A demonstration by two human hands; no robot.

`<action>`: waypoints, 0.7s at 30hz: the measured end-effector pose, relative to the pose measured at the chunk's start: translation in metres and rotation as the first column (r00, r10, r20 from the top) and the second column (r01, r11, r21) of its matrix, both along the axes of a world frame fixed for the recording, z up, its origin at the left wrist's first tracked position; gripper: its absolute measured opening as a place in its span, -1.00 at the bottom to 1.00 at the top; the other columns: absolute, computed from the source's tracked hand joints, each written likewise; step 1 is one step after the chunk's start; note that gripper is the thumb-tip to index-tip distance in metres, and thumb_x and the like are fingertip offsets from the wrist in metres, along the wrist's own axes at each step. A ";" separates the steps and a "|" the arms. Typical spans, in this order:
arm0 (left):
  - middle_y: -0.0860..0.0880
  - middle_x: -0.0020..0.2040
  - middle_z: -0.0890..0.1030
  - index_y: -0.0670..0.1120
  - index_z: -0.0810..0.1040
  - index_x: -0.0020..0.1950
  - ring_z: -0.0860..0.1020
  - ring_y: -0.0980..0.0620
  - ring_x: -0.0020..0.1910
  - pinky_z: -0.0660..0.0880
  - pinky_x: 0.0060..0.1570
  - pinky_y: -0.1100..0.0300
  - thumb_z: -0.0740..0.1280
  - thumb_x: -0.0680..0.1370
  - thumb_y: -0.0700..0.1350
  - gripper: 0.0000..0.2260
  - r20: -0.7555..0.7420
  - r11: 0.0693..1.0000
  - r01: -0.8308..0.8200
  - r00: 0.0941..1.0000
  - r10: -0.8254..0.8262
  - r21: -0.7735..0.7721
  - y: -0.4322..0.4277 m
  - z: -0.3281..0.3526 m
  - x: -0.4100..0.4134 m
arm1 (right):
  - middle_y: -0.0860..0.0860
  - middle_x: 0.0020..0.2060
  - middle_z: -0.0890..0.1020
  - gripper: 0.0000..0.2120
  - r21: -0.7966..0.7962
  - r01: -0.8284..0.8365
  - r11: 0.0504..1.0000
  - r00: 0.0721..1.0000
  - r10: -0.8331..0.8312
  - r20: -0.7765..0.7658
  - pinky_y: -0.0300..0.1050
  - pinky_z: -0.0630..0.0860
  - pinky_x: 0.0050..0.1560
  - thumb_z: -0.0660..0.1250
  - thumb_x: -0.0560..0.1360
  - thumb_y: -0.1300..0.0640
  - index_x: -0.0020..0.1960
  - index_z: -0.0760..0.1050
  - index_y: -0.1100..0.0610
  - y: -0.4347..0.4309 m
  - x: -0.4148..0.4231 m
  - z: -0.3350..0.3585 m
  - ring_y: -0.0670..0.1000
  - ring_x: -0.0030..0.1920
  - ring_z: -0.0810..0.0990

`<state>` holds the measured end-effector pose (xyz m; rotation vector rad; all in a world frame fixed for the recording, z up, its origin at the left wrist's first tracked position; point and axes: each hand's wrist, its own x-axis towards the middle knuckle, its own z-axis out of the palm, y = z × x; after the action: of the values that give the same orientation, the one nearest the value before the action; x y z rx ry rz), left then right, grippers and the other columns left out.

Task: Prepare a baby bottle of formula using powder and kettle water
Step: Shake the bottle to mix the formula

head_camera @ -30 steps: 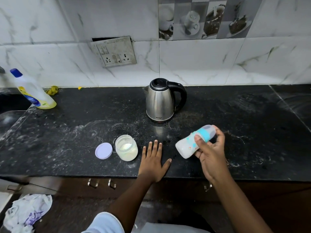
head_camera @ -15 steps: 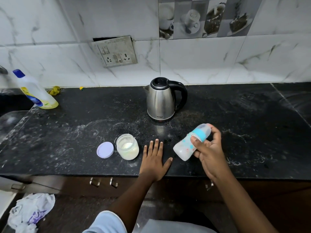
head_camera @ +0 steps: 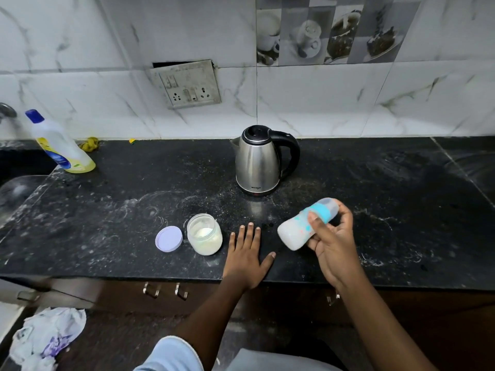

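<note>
Fingers (head_camera: 317, 223) of the right hand (head_camera: 332, 245) grip the baby bottle (head_camera: 294, 234), milky white, teal-collared, seemingly capped; left hand (head_camera: 246, 258) lies spread.

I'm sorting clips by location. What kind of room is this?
Most likely a home kitchen: a dark stone counter against a tiled wall, a steel electric kettle below a wall socket panel, and a sink edge with a detergent bottle at far left.

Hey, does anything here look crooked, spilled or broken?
Yes. The socket plate on the wall hangs tilted, with a dark gap showing above it, so it looks loose. White powdery smears and rings streak the black counter around the open powder jar. A crumpled cloth lies on the floor.
</note>
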<state>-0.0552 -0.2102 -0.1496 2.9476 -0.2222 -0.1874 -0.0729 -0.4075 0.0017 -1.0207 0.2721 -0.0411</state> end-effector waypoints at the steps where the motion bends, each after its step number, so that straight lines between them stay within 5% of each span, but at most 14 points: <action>1: -0.07 0.75 -0.13 -0.06 -0.10 0.74 -0.21 -0.10 0.72 -0.25 0.66 -0.14 -0.10 0.64 0.40 -0.20 0.004 1.000 0.000 1.000 0.000 -0.002 0.000 0.000 0.000 | 0.11 0.20 0.66 -0.47 0.038 0.048 0.998 0.999 -0.048 -0.002 0.14 0.70 0.02 0.40 0.58 0.31 0.45 0.32 -0.01 -0.001 0.001 0.000 0.14 0.23 0.68; 4: -0.08 0.75 -0.12 -0.06 -0.08 0.74 -0.20 -0.11 0.72 -0.24 0.66 -0.15 -0.10 0.64 0.41 -0.19 0.002 1.000 0.001 1.000 -0.001 -0.016 -0.001 -0.001 -0.001 | 0.20 0.27 0.61 -0.44 0.037 0.050 0.998 0.999 -0.050 -0.015 0.13 0.70 0.03 0.40 0.58 0.30 0.48 0.29 -0.01 -0.005 0.001 0.000 0.16 0.26 0.67; 9: -0.10 0.74 -0.19 -0.08 -0.15 0.74 -0.25 -0.13 0.71 -0.25 0.65 -0.17 -0.23 0.54 0.41 -0.12 -0.029 0.999 0.039 0.999 -0.039 0.014 0.002 -0.001 0.001 | 0.43 0.26 0.56 -0.34 -0.154 -0.350 0.924 0.936 0.348 -0.042 0.44 0.57 0.21 0.55 0.44 0.24 0.43 0.38 -0.10 -0.006 -0.006 -0.005 0.30 0.25 0.64; 16: -0.07 0.74 -0.16 -0.06 -0.12 0.74 -0.23 -0.10 0.71 -0.27 0.65 -0.15 -0.12 0.63 0.41 -0.19 -0.004 1.000 0.000 1.000 0.000 -0.012 -0.001 -0.001 0.000 | 0.24 0.32 0.60 -0.45 0.002 -0.046 0.999 0.999 0.046 -0.010 0.23 0.68 0.10 0.45 0.53 0.26 0.42 0.36 -0.05 -0.005 0.006 0.002 0.23 0.31 0.64; 21: -0.08 0.74 -0.16 -0.06 -0.12 0.74 -0.23 -0.11 0.71 -0.25 0.65 -0.16 -0.18 0.59 0.41 -0.16 -0.020 1.000 0.014 1.000 -0.014 0.000 0.001 -0.001 0.001 | 0.35 0.28 0.60 -0.37 -0.100 -0.256 0.962 0.967 0.256 -0.011 0.26 0.67 0.10 0.48 0.45 0.24 0.44 0.36 -0.04 -0.006 0.000 0.004 0.30 0.29 0.63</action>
<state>-0.0544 -0.2090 -0.1507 2.9439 -0.2399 -0.2194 -0.0731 -0.4132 0.0061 -1.1496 0.1352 0.1800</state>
